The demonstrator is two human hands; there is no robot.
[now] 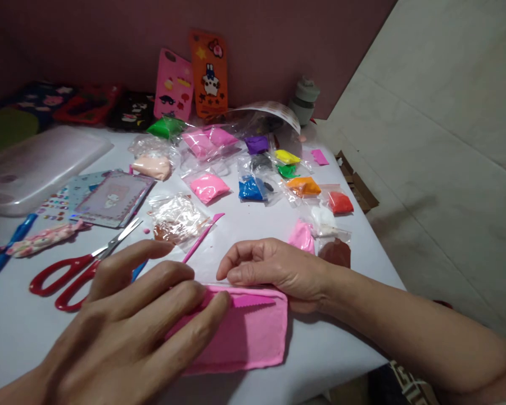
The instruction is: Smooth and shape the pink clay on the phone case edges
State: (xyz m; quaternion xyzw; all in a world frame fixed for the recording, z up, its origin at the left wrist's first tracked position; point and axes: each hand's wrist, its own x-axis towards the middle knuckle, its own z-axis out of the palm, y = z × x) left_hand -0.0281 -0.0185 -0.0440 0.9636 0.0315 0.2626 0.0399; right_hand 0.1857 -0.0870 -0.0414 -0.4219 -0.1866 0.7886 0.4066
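Observation:
A flat case [253,343] covered in pink clay, with a raised rim, lies at the front of the table. My left hand [143,315] reaches over it from the left. Its fingertips press on a bright pink scraper [253,302] with a serrated edge, which lies along the inner side of the far rim. The left thumb is hidden. At the far right corner, my right hand [274,270] is curled against the case's outer edge, steadying it. Beside my left hand are red-handled scissors [73,275], and a thin pink modelling tool [202,239] lies beyond it.
Bags of coloured clay, including blue [252,189], orange [303,185] and red [340,202], spread across the table. Decorated phone cases [172,84] lean on the back wall. A clear case [37,169] and cards [113,197] lie left. The table's right edge [375,247] drops off.

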